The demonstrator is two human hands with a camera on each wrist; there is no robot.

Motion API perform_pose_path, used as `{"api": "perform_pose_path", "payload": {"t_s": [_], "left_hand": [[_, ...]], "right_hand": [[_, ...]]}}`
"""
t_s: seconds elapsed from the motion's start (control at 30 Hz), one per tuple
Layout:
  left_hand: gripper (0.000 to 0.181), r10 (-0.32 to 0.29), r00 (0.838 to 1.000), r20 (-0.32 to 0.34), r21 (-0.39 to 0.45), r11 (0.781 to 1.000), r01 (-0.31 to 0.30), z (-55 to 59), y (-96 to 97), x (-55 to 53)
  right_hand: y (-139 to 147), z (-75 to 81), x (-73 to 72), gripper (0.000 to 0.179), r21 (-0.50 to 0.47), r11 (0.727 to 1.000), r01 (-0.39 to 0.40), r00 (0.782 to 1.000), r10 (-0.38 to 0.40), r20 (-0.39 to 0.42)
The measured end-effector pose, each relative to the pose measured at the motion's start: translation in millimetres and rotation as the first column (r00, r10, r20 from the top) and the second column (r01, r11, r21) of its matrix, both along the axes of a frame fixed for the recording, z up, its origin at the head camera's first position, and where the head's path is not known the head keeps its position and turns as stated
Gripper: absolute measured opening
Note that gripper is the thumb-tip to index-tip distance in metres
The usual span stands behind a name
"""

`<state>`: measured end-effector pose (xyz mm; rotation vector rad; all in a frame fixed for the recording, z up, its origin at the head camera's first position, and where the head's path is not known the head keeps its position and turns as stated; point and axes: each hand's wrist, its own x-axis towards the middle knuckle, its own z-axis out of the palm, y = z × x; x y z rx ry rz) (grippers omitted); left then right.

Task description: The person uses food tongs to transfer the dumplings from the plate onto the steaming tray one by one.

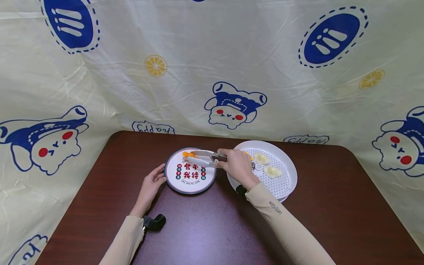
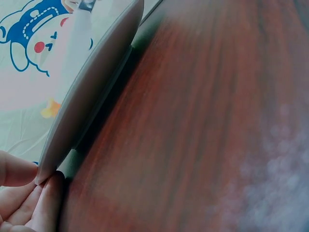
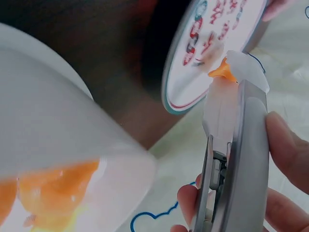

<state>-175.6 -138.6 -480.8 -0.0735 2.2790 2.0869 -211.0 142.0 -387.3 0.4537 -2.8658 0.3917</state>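
My left hand point(image 1: 150, 189) pinches the near left rim of a round white plate point(image 1: 190, 187) with red lettering and a dark edge. In the left wrist view the thumb lies on top of the plate point(image 2: 91, 87) and the fingers sit under its rim. My right hand point(image 1: 239, 167) grips metal tongs point(image 3: 251, 159) with pale, translucent tips. Those tips are around a small orange piece point(image 1: 189, 154) with pointed lobes, at the plate's far left; whether it touches the plate I cannot tell.
Right of the plate stands a round white perforated tray point(image 1: 292, 173). It holds two pale yellow flat pieces, one nearer point(image 1: 272, 172), plus orange ones point(image 3: 58, 188) partly behind my right hand. A printed cloth point(image 1: 185, 99) hangs behind the brown table point(image 1: 198, 228).
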Motion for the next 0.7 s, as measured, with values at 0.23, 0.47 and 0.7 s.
{"api": "perform_pose_path", "payload": {"t_s": [0.23,0.47,0.7], "left_hand": [[0.050,0.001,1.000,-0.002,0.005,1.000,-0.001,0.1,-0.2,0.2],[0.050,0.003,1.000,-0.004,0.015,1.000,-0.003,-0.4,-0.3,1.0],[0.050,0.000,1.000,-0.023,0.025,1.000,0.000,-0.6,0.2,1.2]], "right_hand": [[14,9.6,10.0,0.043,-0.072,0.997,0.010,1.000,-0.011,-0.012],[37,15.7,22.7,0.045,-0.125,0.992,-0.007,0.998,0.000,-0.060],[67,21.7,37.0,0.048,-0.148,0.989,0.006,0.996,-0.020,-0.090]]}}
